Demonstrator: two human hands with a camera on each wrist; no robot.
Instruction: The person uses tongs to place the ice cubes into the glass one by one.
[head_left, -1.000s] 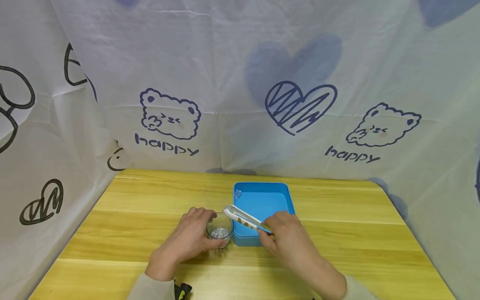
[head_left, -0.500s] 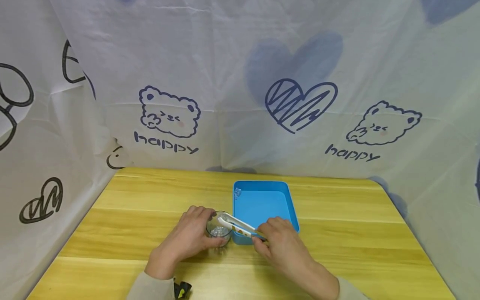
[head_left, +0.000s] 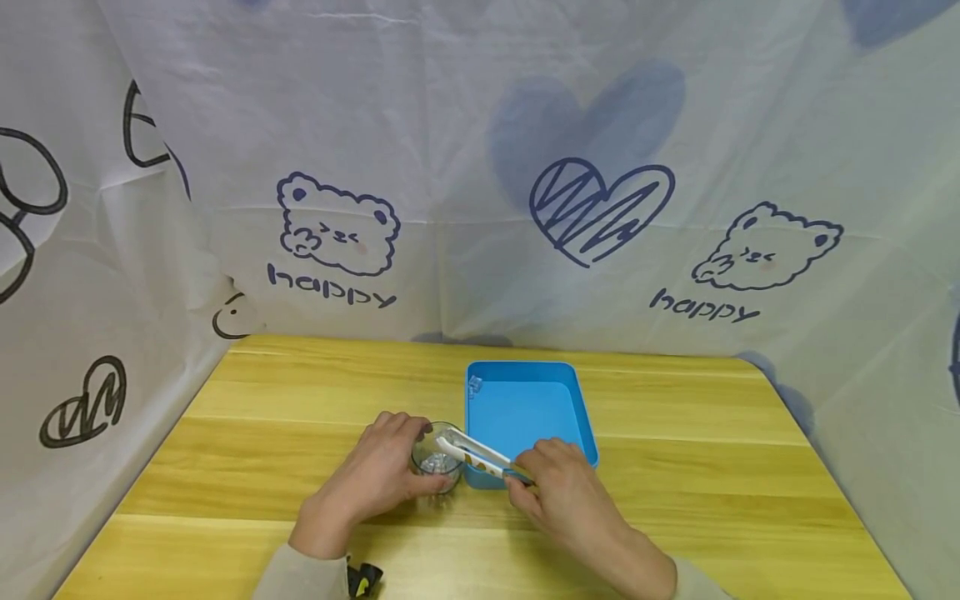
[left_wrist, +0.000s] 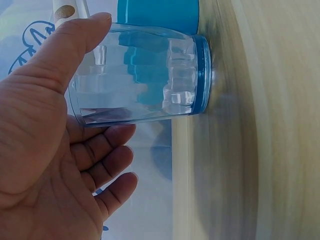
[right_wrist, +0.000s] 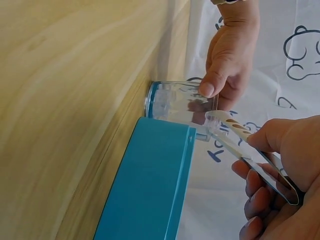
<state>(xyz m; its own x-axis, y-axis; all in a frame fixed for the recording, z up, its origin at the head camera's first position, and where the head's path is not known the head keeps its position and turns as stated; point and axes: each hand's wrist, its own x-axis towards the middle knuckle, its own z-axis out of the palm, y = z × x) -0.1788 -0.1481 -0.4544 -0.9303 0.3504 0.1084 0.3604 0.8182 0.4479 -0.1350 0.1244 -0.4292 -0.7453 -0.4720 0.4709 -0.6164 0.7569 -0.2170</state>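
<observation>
My left hand [head_left: 375, 471] grips a clear drinking glass [left_wrist: 140, 107] by its rim, thumb on one side and fingers on the other. The glass stands upright on the table, with several clear cube-like pieces [left_wrist: 179, 100] at its bottom. My right hand [head_left: 562, 492] holds white food tongs [head_left: 491, 467] with gold spots. Their tips are inside the mouth of the glass; a small clear piece [left_wrist: 100, 55] shows beside them in the left wrist view, and I cannot tell whether they pinch it. A shallow blue box [head_left: 528, 371] stands just right of the glass.
More clear pieces [head_left: 476, 386] lie in the box's far left corner. A black object [head_left: 365, 579] is by my left sleeve. The wooden table [head_left: 712, 433] stretches to both sides, and a printed white cloth [head_left: 465, 275] hangs behind it.
The tongs have come down and slightly left, from above the rim of the glass into its mouth. My left hand and the glass have stayed in place.
</observation>
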